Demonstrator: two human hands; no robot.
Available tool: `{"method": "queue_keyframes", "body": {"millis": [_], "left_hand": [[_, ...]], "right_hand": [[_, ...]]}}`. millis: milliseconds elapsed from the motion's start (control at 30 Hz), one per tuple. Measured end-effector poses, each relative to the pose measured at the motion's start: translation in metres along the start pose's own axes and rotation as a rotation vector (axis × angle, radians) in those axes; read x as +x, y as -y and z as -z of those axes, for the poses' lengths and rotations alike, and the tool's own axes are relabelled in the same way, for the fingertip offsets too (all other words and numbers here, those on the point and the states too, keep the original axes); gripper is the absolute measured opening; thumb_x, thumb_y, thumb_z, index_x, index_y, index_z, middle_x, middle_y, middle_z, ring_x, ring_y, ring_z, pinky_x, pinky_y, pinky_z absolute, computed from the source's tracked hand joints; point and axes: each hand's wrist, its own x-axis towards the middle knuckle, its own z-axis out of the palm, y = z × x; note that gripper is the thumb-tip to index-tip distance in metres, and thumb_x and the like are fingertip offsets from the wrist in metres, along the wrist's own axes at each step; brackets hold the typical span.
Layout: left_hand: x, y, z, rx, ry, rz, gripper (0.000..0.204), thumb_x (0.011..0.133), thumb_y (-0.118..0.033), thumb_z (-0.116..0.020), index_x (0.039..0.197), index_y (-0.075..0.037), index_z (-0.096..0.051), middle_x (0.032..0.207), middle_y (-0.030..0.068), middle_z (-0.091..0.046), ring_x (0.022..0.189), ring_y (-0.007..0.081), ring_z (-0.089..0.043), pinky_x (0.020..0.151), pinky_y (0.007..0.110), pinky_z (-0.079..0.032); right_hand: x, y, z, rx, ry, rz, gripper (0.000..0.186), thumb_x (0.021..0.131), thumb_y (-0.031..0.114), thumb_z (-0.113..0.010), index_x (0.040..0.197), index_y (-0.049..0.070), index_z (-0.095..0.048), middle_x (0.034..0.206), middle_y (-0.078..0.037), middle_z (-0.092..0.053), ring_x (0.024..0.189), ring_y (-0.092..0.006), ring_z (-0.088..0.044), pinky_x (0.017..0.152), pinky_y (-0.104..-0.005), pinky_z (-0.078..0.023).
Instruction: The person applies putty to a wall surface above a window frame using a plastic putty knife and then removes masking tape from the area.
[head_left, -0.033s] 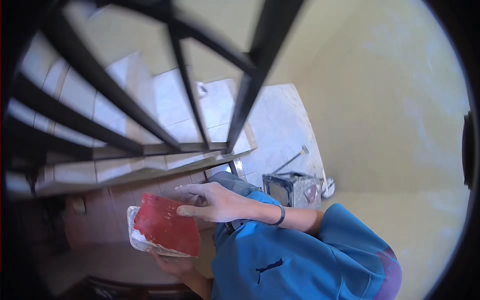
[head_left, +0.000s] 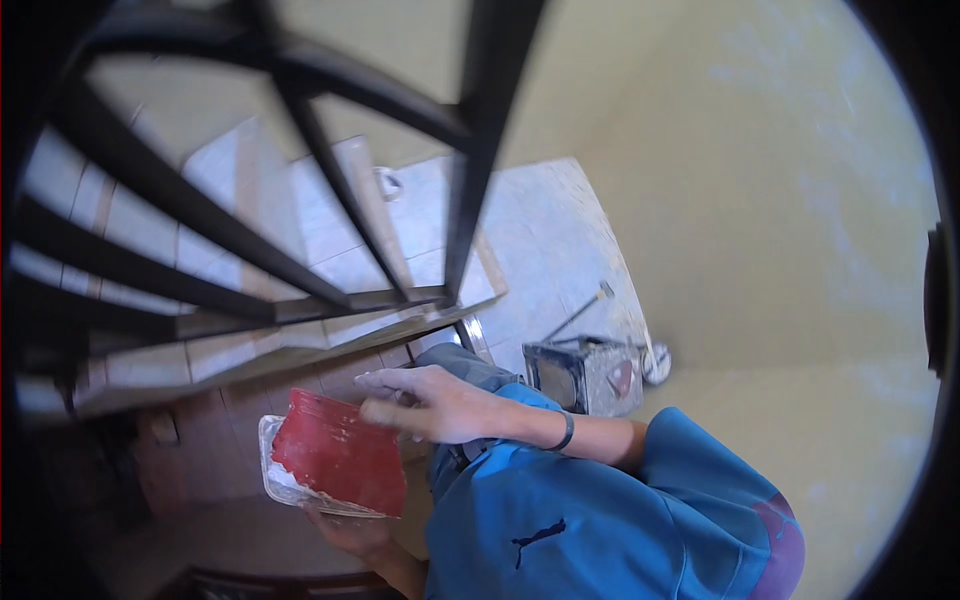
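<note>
A red flat scraper blade [head_left: 342, 450] lies over a light, putty-crusted tray or plate [head_left: 275, 470], both held from beneath by my left hand [head_left: 355, 535], whose fingers are partly hidden. Above the blade's top right corner, my right hand [head_left: 440, 405] has its fingers apart and slightly bent, blurred, with the thumb near the red surface; whether it touches cannot be told. White residue is smeared on the blade and fingers.
A dark metal railing [head_left: 190, 230] runs beside tiled stairs [head_left: 325, 250]. On the pale landing [head_left: 530, 230] stand a grimy square container [head_left: 590, 380] and a long-handled tool [head_left: 580, 310]. A yellowish wall [head_left: 780, 250] rises at right. A small white object [head_left: 390, 182] sits on a step.
The view has shifted slightly, with the railing moving left. The red blade appears slightly lower and to the right, and my right thumb has lifted a little and blurred.
</note>
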Motion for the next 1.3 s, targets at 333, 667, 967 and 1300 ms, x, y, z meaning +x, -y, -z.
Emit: {"method": "queue_keyframes", "body": {"millis": [333,667,967,1300], "left_hand": [[-0.050,-0.103,-0.092,0.138,0.774,0.174,0.066,0.112,-0.050,-0.031,0.160,-0.005,-0.036,0.156,0.0168,-0.049,0.141,0.0323,-0.052,0.116,0.049,-0.045],[-0.003,-0.142,-0.096,0.143,0.992,0.305,0.067,0.110,-0.052,-0.033,0.162,-0.010,-0.034,0.162,0.0124,-0.046,0.146,0.0303,-0.049,0.120,0.049,-0.041],[-0.011,-0.160,-0.107,0.430,0.705,0.415,0.074,0.107,-0.058,-0.045,0.161,-0.008,-0.040,0.162,0.0163,-0.045,0.148,0.0366,-0.045,0.122,0.054,-0.038],[0.029,-0.167,-0.052,0.157,0.746,0.720,0.062,0.113,-0.048,-0.042,0.164,-0.014,-0.034,0.163,0.0089,-0.046,0.147,0.0273,-0.048,0.123,0.045,-0.039]], "right_hand": [[-0.202,-0.137,0.032,-0.704,-1.192,-0.778,0.060,0.092,0.044,-0.074,0.132,0.001,-0.063,0.124,-0.025,-0.068,0.116,-0.0438,-0.065,0.106,-0.0502,-0.052],[-0.301,-0.259,-0.080,-0.273,-1.580,-1.342,0.089,0.084,0.054,-0.080,0.146,-0.001,-0.047,0.140,-0.029,-0.059,0.134,-0.0435,-0.056,0.107,-0.0525,-0.051],[-0.297,-0.268,-0.025,0.041,-1.929,-1.057,0.069,0.080,0.064,-0.082,0.101,0.000,-0.073,0.100,-0.026,-0.076,0.099,-0.0415,-0.073,0.088,-0.0494,-0.055],[-0.385,-0.323,-0.016,-0.243,-1.544,-1.296,0.138,0.058,0.090,-0.078,0.157,0.000,-0.044,0.157,-0.025,-0.050,0.149,-0.0398,-0.045,0.124,-0.0489,-0.036]]}}
